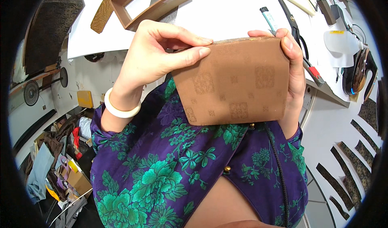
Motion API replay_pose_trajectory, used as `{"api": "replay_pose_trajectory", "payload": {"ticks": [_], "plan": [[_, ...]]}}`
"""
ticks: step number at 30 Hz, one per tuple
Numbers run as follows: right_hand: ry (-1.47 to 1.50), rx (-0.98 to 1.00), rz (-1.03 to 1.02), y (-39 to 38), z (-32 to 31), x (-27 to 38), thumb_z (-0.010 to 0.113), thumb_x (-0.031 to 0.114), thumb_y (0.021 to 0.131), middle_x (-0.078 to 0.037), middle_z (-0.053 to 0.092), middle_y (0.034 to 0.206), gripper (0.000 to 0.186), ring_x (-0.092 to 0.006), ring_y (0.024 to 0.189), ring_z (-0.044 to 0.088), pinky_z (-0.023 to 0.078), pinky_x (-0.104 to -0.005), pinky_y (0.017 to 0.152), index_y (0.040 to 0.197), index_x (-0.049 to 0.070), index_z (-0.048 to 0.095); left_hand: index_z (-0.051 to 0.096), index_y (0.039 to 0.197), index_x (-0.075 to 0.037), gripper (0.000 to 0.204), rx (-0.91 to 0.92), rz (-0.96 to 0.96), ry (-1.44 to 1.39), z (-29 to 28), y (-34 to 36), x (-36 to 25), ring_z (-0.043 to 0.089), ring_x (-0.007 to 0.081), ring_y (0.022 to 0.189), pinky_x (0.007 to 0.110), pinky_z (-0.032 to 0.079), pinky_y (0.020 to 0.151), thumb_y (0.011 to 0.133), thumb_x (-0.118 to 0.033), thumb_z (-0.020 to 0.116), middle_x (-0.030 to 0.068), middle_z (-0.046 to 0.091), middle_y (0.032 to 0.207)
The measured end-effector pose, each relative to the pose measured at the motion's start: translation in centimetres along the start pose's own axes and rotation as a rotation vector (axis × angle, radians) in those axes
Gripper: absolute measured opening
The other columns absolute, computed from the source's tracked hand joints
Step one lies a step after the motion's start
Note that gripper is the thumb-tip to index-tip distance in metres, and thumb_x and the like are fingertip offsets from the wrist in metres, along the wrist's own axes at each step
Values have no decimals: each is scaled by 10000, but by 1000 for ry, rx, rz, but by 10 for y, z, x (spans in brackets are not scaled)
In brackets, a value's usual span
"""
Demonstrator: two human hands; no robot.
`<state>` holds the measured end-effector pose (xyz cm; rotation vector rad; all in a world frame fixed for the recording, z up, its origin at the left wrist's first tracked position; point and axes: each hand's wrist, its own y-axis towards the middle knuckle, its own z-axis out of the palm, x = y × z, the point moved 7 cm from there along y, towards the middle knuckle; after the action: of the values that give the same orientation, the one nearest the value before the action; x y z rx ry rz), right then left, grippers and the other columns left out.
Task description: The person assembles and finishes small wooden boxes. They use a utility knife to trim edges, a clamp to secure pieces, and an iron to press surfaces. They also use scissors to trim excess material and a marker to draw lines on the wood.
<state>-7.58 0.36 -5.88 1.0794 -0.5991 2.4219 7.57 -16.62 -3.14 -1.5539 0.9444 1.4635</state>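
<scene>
A brown cloth-covered piece [238, 78] with darker square motifs is held up before my chest, narrower at the bottom than the top. My left hand [161, 50] pinches its upper left edge between thumb and index finger. At its upper right corner, my right hand [291, 54] grips the side, thumb at the rim and the other fingers partly hidden behind. Thin layers or threads show along the top edge [238, 39]. What lies behind the piece is hidden.
On the white table are a brown open frame [133, 9], a patterned brown strip [101, 17], black scissors [293, 24], a light-blue tube [268, 18], a cutter with a red part [314, 72] and an iron [359, 72]. Dark patterned cloth strips [343, 171] lie at right; clutter [64, 167] fills the lower left.
</scene>
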Motion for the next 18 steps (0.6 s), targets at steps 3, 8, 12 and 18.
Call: {"api": "replay_pose_trajectory", "payload": {"ticks": [3, 8, 12, 18], "plan": [[42, 3, 74, 2, -7, -3, 620, 330, 985, -166, 657, 1217, 197, -233, 1060, 660, 559, -368, 885, 1065, 161, 557, 784, 1002, 21, 162, 16, -24, -35, -2, -1, 6, 686, 77, 796, 205, 560, 737, 852, -39, 794, 96, 767, 912], [60, 15, 100, 4, -14, -9, 631, 326, 982, -167, 660, 1220, 183, -251, 1064, 663, 566, -385, 875, 1055, 171, 569, 785, 984, 24, 144, 22, -91, 25, -1, -2, 6, 664, 58, 758, 192, 544, 711, 854, -36, 789, 60, 754, 862], [32, 18, 87, 3, -15, -9, 641, 324, 973, -165, 657, 1222, 182, -260, 1067, 662, 572, -395, 866, 1049, 175, 571, 787, 961, 24, 123, -15, -68, 21, -1, -4, 10, 630, 37, 712, 178, 513, 669, 857, -42, 784, 34, 740, 821], [40, 16, 111, 3, -16, -10, 642, 336, 967, -172, 652, 1223, 192, -269, 1069, 662, 580, -403, 856, 1047, 174, 579, 788, 952, 21, 122, -39, -94, 13, -1, -5, 13, 614, 27, 695, 171, 495, 643, 856, -54, 791, 25, 734, 806]]}}
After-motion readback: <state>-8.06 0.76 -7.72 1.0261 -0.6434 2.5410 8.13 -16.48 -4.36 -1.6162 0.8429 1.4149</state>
